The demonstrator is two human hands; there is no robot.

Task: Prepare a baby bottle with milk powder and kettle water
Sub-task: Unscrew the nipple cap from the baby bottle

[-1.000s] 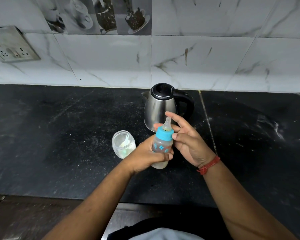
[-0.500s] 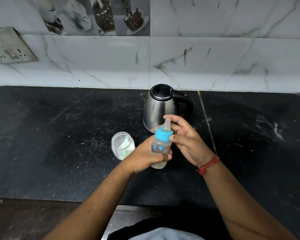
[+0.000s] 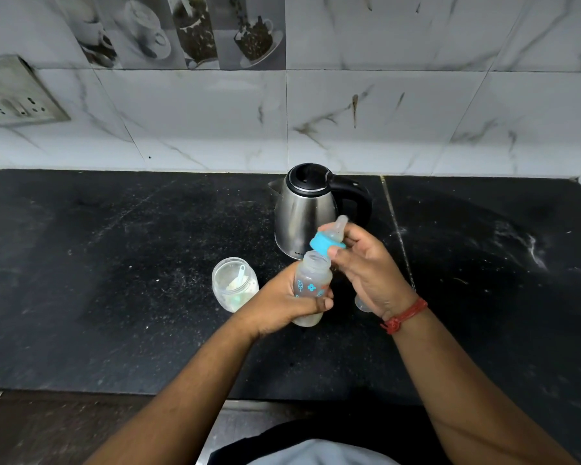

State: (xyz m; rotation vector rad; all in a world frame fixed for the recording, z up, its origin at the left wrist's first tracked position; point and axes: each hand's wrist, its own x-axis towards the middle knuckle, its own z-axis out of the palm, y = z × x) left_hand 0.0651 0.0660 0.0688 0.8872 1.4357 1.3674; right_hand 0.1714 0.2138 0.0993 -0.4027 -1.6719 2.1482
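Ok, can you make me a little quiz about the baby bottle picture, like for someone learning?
1. True or false: the blue teat cap is screwed onto the baby bottle.
2. Which hand grips the bottle: A) left hand B) right hand?
3. What stands on the counter just left of the bottle?

Key:
1. False. The right hand holds it, tilted, off the open neck.
2. A.
3. The open powder jar with a scoop inside; the kettle is behind.

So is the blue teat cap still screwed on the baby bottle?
No, the right hand holds the blue teat cap tilted off the baby bottle, whose neck is open.
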